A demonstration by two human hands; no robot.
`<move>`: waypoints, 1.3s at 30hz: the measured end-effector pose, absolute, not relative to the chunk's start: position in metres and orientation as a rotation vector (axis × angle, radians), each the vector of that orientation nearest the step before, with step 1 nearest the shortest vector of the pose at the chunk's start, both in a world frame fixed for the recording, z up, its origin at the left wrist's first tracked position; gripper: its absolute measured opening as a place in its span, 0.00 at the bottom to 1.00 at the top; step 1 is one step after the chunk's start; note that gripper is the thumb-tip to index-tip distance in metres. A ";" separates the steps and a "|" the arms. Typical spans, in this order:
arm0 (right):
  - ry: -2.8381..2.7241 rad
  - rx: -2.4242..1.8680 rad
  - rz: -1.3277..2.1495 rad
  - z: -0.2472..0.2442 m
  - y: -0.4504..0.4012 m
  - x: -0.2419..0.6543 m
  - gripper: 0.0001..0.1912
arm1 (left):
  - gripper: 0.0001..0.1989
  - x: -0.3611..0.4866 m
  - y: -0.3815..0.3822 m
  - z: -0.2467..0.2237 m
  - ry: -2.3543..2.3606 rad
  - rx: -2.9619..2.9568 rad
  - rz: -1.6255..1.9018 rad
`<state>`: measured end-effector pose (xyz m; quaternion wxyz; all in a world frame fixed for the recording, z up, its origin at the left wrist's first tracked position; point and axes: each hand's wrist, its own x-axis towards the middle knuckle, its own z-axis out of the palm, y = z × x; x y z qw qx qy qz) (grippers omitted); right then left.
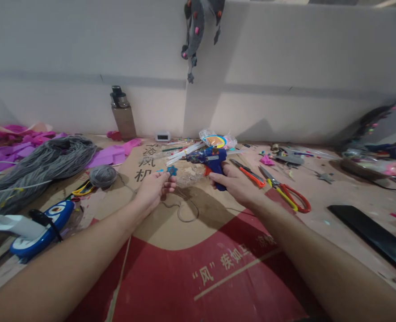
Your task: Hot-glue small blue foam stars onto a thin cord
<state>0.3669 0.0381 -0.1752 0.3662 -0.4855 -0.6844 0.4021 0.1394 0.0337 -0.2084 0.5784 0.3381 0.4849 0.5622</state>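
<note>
My right hand [233, 182] is wrapped round the grip of a blue hot glue gun [211, 156] with an orange trigger, its nozzle pointing left. Pinched in my left hand [156, 185] is a small blue-grey star [172, 171], a little left of the nozzle. A thin grey cord [187, 220] lies in a loop on the cardboard below my hands; whether it is tied to the star cannot be made out. Behind the star a clear crumpled plastic piece [191, 173] sits on the cardboard.
Printed cardboard [171, 277] covers the middle. Right of it lie a utility knife [248, 172], scissors [285, 190] and a black phone-like slab [372, 232]. To the left are grey yarn [57, 156], a yarn ball [103, 175] and a blue power strip [44, 230]. A bottle [122, 114] stands behind.
</note>
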 end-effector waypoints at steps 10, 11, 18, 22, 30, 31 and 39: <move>-2.085 -1.253 0.674 -0.175 0.024 0.350 0.15 | 0.11 0.141 0.032 -0.205 1.129 0.792 1.283; -2.097 -1.257 0.659 -0.174 0.023 0.349 0.15 | 0.11 0.141 0.032 -0.206 1.125 0.793 1.283; -2.154 -1.215 0.672 -0.175 0.020 0.346 0.13 | 0.11 0.141 0.033 -0.207 1.121 0.806 1.276; -2.139 -1.183 0.719 -0.174 0.019 0.345 0.16 | 0.10 0.141 0.033 -0.205 1.133 0.805 1.272; -2.131 -1.197 0.689 -0.173 0.017 0.343 0.18 | 0.10 0.140 0.034 -0.208 1.130 0.801 1.274; -2.135 -1.202 0.679 -0.174 0.017 0.343 0.18 | 0.09 0.140 0.034 -0.209 1.132 0.800 1.276; -2.194 -1.203 0.593 -0.180 0.018 0.344 0.19 | 0.09 0.139 0.037 -0.212 1.123 0.788 1.297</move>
